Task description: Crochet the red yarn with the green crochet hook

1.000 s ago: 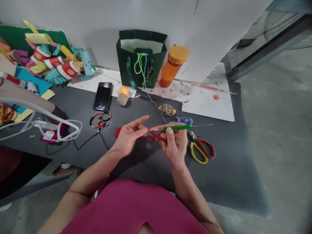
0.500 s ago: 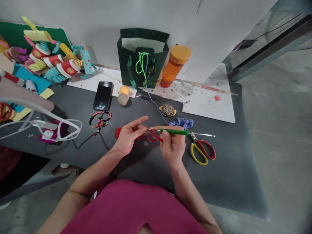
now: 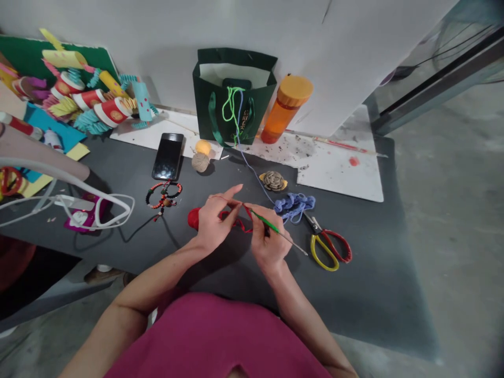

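Between the fingers of my right hand (image 3: 270,239) is a crochet hook (image 3: 269,224) with a green handle. Its thin metal end points down to the right, and the other tip meets red yarn. My left hand (image 3: 214,223) pinches the red yarn (image 3: 242,224) close to that tip, index finger stretched out. A red yarn ball (image 3: 193,218) lies on the table just left of my left hand, partly covered by it. Blue crocheted yarn (image 3: 293,206) rests beyond my right hand. Scissors (image 3: 328,247) with one yellow and one red handle lie to its right.
At the back stand a dark green paper bag (image 3: 205,105) and an orange bottle (image 3: 280,115). A phone (image 3: 168,156), beaded bracelets (image 3: 161,197), small yarn balls (image 3: 200,161) and a crocheted rosette (image 3: 273,180) lie before them. White cables (image 3: 122,202) hang at the left.
My right hand has shifted left and turned the crochet hook, so its rear end now points down to the right. The hands are closer together.
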{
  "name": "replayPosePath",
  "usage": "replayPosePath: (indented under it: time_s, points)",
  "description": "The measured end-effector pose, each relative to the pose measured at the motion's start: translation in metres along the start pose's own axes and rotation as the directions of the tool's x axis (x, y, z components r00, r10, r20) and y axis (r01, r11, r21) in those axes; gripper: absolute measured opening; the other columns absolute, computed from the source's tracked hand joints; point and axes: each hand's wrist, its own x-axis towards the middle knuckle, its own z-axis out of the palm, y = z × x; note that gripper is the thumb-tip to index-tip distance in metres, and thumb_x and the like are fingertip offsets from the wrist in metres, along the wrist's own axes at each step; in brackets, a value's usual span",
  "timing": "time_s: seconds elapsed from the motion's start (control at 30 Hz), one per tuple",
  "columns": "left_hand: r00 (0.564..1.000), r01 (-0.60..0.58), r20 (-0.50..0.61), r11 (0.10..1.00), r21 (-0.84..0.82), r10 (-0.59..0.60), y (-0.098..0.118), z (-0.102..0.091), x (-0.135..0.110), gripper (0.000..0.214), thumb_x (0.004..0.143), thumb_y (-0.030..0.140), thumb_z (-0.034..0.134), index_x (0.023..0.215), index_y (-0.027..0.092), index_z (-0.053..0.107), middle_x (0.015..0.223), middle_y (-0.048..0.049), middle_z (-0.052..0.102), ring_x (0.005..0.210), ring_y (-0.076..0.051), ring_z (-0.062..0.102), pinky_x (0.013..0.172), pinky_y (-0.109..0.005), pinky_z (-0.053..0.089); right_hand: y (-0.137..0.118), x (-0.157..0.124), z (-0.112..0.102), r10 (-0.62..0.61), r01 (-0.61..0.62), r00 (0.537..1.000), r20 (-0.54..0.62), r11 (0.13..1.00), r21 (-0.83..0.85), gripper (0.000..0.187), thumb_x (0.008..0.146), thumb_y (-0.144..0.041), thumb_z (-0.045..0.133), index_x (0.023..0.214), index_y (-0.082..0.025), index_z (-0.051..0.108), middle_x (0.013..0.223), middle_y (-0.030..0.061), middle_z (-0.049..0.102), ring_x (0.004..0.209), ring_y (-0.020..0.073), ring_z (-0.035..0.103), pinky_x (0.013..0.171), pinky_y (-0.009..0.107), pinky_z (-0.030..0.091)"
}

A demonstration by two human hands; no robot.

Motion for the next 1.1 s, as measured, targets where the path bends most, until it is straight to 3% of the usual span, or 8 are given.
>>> replayPosePath:
  time_s: [0.2,0.33,0.43,0.5,0.57,0.7,0.83,1.1]
  points:
    - [0.914,-0.394,0.042,0.854,0.338,0.405,-0.019,0.000,-0.004,0.036,0.094,0.020,0.063,0.126,0.028,0.076,0.080,-0.0032,0.078,0.076,-0.019,0.066,0.082,-0.036,0.048,0.008,-0.003,0.007,-0.153,0.143,0.986,-0.061,0.980,-0.142,0.015,0.100,-0.024,0.061,0.105,-0.027,0.075,0.094,0.0036,0.084,0.085,0.0191,0.082,0.077,0.030,0.067]
    - [0.872,-0.469,0.027,0.818,0.333,0.489,-0.024,0.002,-0.006,0.054,0.095,0.016,0.062,0.147,0.027,0.060,0.084,-0.0015,0.077,0.075,-0.016,0.066,0.080,-0.032,0.049,0.013,-0.002,0.012,-0.247,0.238,0.968,-0.051,0.962,-0.135,0.019,0.100,-0.017,0.059,0.109,-0.026,0.073,0.094,0.0042,0.084,0.084,0.0191,0.082,0.072,0.028,0.066]
    - [0.941,-0.331,-0.016,0.927,0.178,0.339,-0.022,0.003,-0.008,0.062,0.090,0.014,0.066,0.150,0.028,0.058,0.082,0.0009,0.075,0.072,-0.013,0.063,0.078,-0.029,0.049,0.016,-0.002,0.014,-0.276,0.269,0.960,-0.050,0.956,-0.116,0.022,0.098,-0.014,0.061,0.112,-0.026,0.073,0.095,0.0047,0.085,0.085,0.0200,0.082,0.075,0.031,0.067]
    - [0.990,-0.141,-0.017,0.990,0.002,0.141,-0.019,0.004,-0.009,0.063,0.087,0.015,0.068,0.149,0.028,0.059,0.080,0.0020,0.072,0.070,-0.012,0.061,0.074,-0.027,0.048,0.016,-0.002,0.014,-0.297,0.290,0.953,-0.054,0.951,-0.107,0.022,0.097,-0.013,0.063,0.112,-0.026,0.073,0.096,0.0051,0.085,0.085,0.0206,0.082,0.076,0.032,0.066]
    - [0.997,0.080,0.028,0.971,-0.226,-0.076,-0.017,0.004,-0.008,0.066,0.085,0.018,0.072,0.148,0.026,0.059,0.078,0.0032,0.070,0.070,-0.010,0.059,0.071,-0.025,0.048,0.014,-0.001,0.014,-0.304,0.298,0.951,-0.056,0.951,-0.087,0.022,0.097,-0.012,0.064,0.112,-0.025,0.072,0.097,0.0057,0.085,0.086,0.0204,0.082,0.075,0.033,0.066]
    - [0.923,0.384,0.212,0.717,-0.581,-0.322,-0.014,0.001,-0.006,0.071,0.076,0.022,0.086,0.143,0.022,0.064,0.075,0.0055,0.067,0.071,-0.007,0.058,0.073,-0.022,0.047,0.009,0.000,0.011,-0.303,0.301,0.951,-0.066,0.953,-0.047,0.024,0.094,-0.011,0.068,0.112,-0.027,0.073,0.102,0.0053,0.084,0.087,0.0198,0.081,0.075,0.035,0.064]
    - [0.835,0.544,0.381,0.487,-0.684,-0.397,-0.011,-0.002,-0.004,0.064,0.070,0.022,0.092,0.131,0.022,0.072,0.072,0.0069,0.066,0.069,-0.005,0.059,0.071,-0.019,0.047,0.005,-0.001,0.010,-0.240,0.243,0.968,-0.076,0.969,0.033,0.028,0.091,-0.009,0.072,0.110,-0.029,0.075,0.105,0.0035,0.084,0.091,0.0196,0.080,0.077,0.036,0.065]
    - [0.783,0.613,0.476,0.364,-0.702,-0.400,-0.006,-0.004,-0.004,0.057,0.068,0.017,0.093,0.123,0.024,0.077,0.071,0.0067,0.070,0.069,-0.005,0.064,0.074,-0.019,0.052,0.003,-0.006,0.010,-0.046,0.073,0.992,-0.114,0.966,0.249,0.024,0.092,-0.010,0.070,0.106,-0.028,0.076,0.099,0.0024,0.085,0.088,0.0200,0.081,0.076,0.037,0.067]
